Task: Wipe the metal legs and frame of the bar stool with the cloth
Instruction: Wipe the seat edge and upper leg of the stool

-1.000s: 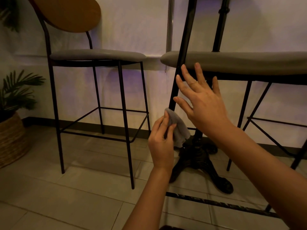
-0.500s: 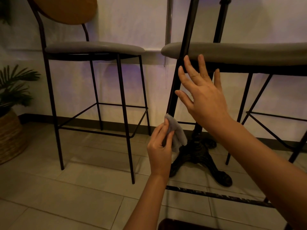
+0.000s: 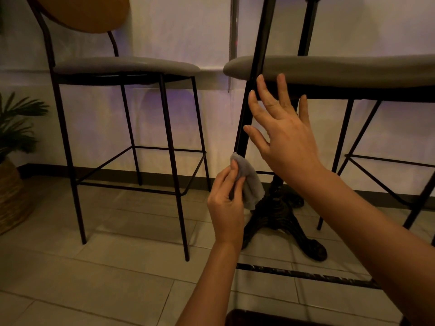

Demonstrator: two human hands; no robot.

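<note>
A bar stool with a grey seat (image 3: 353,69) and thin black metal legs stands close in front of me on the right. Its near leg (image 3: 255,74) runs steeply up the middle of the view. My left hand (image 3: 227,205) pinches a small grey cloth (image 3: 249,182) whose top corner touches the lower part of that leg. My right hand (image 3: 280,132) is spread open, fingers apart, just right of the leg and below the seat edge, holding nothing.
A second bar stool (image 3: 127,67) with a round wooden backrest stands at left. A black cast-iron table base (image 3: 280,217) sits behind the cloth. A potted plant in a woven basket (image 3: 11,191) is at far left. Tiled floor, white wall behind.
The view has dipped slightly. The cloth in my left hand has slid a little down the leg. My right hand stays spread by the leg.
</note>
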